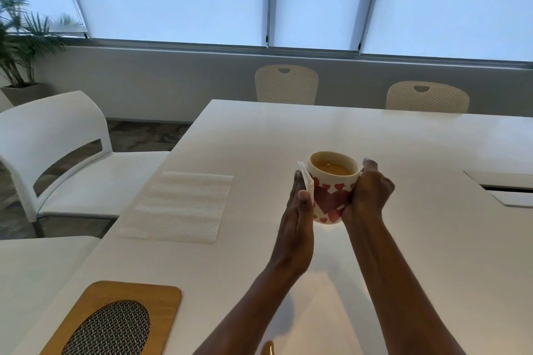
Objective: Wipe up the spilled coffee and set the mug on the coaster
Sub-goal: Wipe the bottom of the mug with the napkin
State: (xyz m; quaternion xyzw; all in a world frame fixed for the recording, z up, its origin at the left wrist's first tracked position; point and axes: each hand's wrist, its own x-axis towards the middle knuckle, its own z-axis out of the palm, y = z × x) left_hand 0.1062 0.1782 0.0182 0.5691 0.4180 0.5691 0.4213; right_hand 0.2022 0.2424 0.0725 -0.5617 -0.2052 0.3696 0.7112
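1. Nearest us, at the table's (403, 239) near-left corner, we see one coaster (115, 318): a rounded wooden board with a dark woven oval inset, lying flat with nothing on it.
2. Farther along the left edge lies one unfolded paper towel (177, 207), white, flat and apart from the coaster.
3. We hold one mug (331, 190), white with red and pink hearts, upright above the table's middle, with tan coffee well below its rim.
4. Our left hand (298, 210) is open, its palm pressing one folded napkin (307, 181) against the mug's left side.
5. Our right hand (367, 193) is curled closed around the mug's right side.
6. Three chairs (57, 153) stand around the table.
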